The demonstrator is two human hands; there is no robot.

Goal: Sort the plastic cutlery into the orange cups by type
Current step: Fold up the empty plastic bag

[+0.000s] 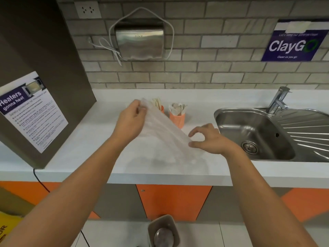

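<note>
Cutlery (156, 102) of pale, flat, handle-like pieces stands upright in the left orange cup (162, 109); I cannot tell their type, as the cup is mostly hidden behind a clear plastic bag (160, 127). Just beside it, the right orange cup (176, 119), with perforated walls, holds a bunch of pale spoons (178, 107), bowls up. Both cups stand on the white counter (89, 139), near its back edge. The bag stretches slantwise in the air in front of the cups and looks empty. The left hand (129, 122) pinches its upper end with curled fingers and thumb; the right hand (208, 138) pinches its lower end between thumb and forefinger, the other fingers arched loosely. To the right a steel sink (249, 132) is set into the counter, with a tap (277, 100) behind it. A steel box (139, 42) hangs on the brick wall above, and a small bin (162, 230) stands on the floor below
</note>
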